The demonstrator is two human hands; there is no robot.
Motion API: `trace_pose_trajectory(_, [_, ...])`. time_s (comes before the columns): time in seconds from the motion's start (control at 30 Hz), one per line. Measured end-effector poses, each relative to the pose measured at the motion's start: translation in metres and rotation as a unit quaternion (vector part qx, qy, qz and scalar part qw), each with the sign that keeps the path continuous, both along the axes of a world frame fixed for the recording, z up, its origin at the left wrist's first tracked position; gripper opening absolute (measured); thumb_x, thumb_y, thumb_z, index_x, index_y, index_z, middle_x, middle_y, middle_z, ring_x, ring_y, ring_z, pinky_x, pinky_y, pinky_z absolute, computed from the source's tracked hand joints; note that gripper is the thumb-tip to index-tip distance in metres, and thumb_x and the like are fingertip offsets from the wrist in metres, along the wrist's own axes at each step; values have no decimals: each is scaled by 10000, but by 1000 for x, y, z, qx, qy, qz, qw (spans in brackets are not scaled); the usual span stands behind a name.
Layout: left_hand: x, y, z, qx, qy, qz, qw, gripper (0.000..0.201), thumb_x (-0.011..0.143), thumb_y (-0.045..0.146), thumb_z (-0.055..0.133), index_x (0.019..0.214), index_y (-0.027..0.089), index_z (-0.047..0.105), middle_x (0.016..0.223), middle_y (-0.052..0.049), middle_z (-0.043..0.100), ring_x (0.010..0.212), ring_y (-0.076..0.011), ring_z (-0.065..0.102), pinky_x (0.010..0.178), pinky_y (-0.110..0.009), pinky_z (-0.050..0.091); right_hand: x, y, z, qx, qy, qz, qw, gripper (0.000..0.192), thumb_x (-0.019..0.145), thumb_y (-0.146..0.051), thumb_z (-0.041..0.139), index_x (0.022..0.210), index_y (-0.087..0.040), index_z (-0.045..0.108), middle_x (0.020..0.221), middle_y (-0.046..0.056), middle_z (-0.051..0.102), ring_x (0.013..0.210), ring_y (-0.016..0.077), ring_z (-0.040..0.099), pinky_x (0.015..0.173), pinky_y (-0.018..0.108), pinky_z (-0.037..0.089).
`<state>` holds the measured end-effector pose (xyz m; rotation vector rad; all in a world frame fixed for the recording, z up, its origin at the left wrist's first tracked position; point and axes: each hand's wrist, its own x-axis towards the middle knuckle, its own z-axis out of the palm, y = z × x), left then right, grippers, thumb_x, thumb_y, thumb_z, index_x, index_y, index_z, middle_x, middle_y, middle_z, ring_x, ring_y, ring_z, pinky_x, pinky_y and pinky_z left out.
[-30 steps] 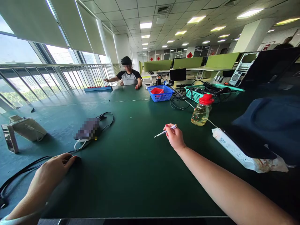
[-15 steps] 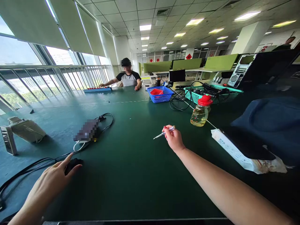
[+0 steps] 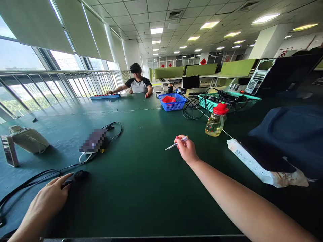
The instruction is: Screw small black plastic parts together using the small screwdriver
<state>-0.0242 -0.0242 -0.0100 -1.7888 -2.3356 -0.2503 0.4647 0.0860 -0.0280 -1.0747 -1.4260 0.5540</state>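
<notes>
pinching a thin screwdriver (image 3: 174, 144), the right hand (image 3: 188, 149) hovered over the desk (image 3: 141, 188); the left hand (image 3: 47, 200) lay unclenched, fingertips touching a black plug (image 3: 78, 174).

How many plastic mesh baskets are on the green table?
2. A blue basket sits mid-table near the seated person, and a teal basket full of cables lies right of it, behind the bottle. Others may be hidden.

Dark green table (image 3: 141, 188); blue basket (image 3: 174, 102); red-capped bottle (image 3: 217, 121); black cable (image 3: 30, 183).
</notes>
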Motion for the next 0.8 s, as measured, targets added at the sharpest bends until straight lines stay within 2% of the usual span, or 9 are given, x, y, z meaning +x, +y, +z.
trace_pose_trajectory(0.1, [8,-2,12,53,-57,11,997,639,856,504,360,1377,176,531,1172,-176,652,972,-340,681,837,-484,561,0,0,-1,-3,-3,0,1000,476,889,-637,455,710,-209,560,531,-25,489,447,118,446,448,238,354])
trace_pose_trajectory(0.17, [13,-3,16,121,-77,-48,988,649,855,543,400,1427,239,455,1264,-144,587,1019,-307,661,894,-461,549,-1,0,-1,-5,-5,1,1000,471,893,-632,455,713,-209,560,528,-27,482,451,119,448,449,238,355])
trace_pose_trajectory(0.23, [15,-2,15,144,-82,-127,978,641,858,520,417,1443,260,417,1327,-123,546,1071,-288,642,964,-441,519,-1,0,-1,-7,-1,5,1000,470,892,-633,457,716,-210,559,521,-32,471,448,118,442,446,238,353])
trace_pose_trajectory(0.3, [13,3,11,113,-80,-189,972,633,855,482,421,1445,252,413,1355,-110,545,1130,-280,623,994,-411,507,-1,0,-1,-8,5,7,1000,470,888,-637,462,717,-210,560,518,-35,463,446,117,435,442,237,348])
trace_pose_trajectory(0.37, [8,9,7,59,-71,-218,972,642,845,462,427,1450,250,416,1372,-91,559,1161,-273,615,992,-386,513,-1,-1,-1,-9,8,9,1000,471,884,-640,468,715,-210,560,519,-35,459,447,116,431,438,236,345])
trace_pose_trajectory(0.47, [-3,18,3,3,-52,-232,971,636,848,446,417,1456,256,424,1397,-64,565,1150,-265,630,982,-372,522,-1,-1,-1,-9,10,14,1000,478,880,-648,469,712,-210,561,526,-32,465,446,114,429,434,236,342])
trace_pose_trajectory(0.63, [-22,26,4,-12,-17,-239,971,631,868,431,413,1475,259,400,1418,-43,562,1170,-261,626,948,-346,536,-1,0,-2,-14,10,10,1000,484,874,-658,472,719,-209,566,536,-26,485,449,115,431,431,237,342])
trace_pose_trajectory(0.8, [-22,30,11,-44,-34,-221,974,630,837,470,428,1428,257,472,1353,-43,620,1079,-261,668,899,-355,551,-1,0,-3,-14,-2,11,1000,485,883,-652,463,720,-208,570,532,-30,475,448,114,427,430,236,341])
